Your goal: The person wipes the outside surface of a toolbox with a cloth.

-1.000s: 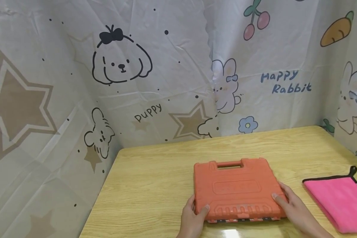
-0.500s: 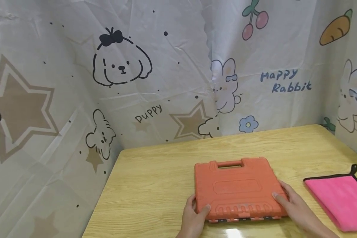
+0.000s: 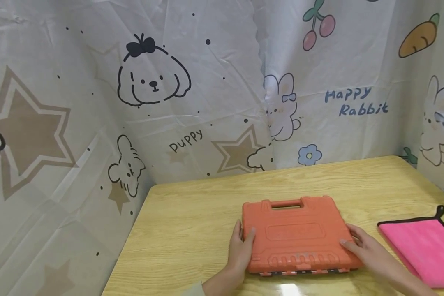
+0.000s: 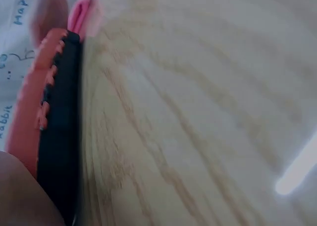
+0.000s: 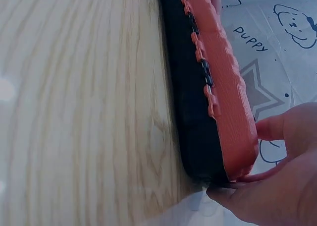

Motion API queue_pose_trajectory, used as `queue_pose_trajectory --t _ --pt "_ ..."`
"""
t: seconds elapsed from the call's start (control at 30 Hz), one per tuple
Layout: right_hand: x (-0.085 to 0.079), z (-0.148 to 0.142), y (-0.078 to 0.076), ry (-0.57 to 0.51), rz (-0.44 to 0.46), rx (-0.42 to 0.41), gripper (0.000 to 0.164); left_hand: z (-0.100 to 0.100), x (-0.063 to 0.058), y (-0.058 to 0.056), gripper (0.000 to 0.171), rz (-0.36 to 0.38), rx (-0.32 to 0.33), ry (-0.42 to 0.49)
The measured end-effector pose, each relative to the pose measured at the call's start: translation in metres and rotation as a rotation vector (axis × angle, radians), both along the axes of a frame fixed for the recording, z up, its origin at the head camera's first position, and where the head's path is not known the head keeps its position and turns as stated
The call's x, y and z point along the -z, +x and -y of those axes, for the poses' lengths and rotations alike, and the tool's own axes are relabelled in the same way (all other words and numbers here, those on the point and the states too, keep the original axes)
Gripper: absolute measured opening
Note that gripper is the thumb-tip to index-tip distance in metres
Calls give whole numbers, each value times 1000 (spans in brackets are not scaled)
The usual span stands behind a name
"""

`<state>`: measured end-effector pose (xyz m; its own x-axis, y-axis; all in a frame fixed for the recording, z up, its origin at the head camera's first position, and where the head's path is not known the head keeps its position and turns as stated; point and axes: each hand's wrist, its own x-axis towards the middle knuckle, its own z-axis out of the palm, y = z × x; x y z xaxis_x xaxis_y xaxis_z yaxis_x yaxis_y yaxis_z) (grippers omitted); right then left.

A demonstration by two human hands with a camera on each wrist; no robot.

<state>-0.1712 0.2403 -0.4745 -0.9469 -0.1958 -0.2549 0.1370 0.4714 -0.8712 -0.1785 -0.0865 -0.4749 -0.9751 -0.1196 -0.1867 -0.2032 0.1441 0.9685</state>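
A closed plastic tool case (image 3: 296, 242) with an orange-red lid lies flat on the wooden table, its handle at the far side. Its black base (image 5: 195, 112) and a row of orange and black hinge pieces show along the near edge in both wrist views. At the case's left edge, my left hand (image 3: 239, 253) holds with the thumb along the lid and the fingers down the side. My right hand (image 3: 368, 250) grips the near right part, thumb on top and fingers at the side; some fingertips are hidden by the case.
A folded pink cloth (image 3: 423, 250) with black trim and a loop lies on the table right of the case. The wooden table (image 3: 185, 230) ends at a printed curtain (image 3: 192, 82) behind and at both sides.
My left hand has slid away from me along the case's left edge, from the near corner toward its middle. The case and cloth stay in place; the right hand has barely shifted.
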Motion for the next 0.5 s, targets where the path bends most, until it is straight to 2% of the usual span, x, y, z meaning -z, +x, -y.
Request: queue_pose_trajectory --t 0.07,0.13,0.3,0.4,0.5 --pt "-2 -3 1 40 -46 -12 79 -2 3 -3 72 -13 18 18" --pt "-5 -7 3 106 -128 -16 77 -3 4 -5 69 -22 35 28" --pt "-10 -18 7 347 -392 5 65 -3 4 -9 67 -28 30 35" --pt "-8 -28 6 454 -448 -8 65 -2 4 -10 66 -27 36 50" --pt "-1 -40 3 548 -436 -24 71 -1 5 -12 67 -30 49 63"
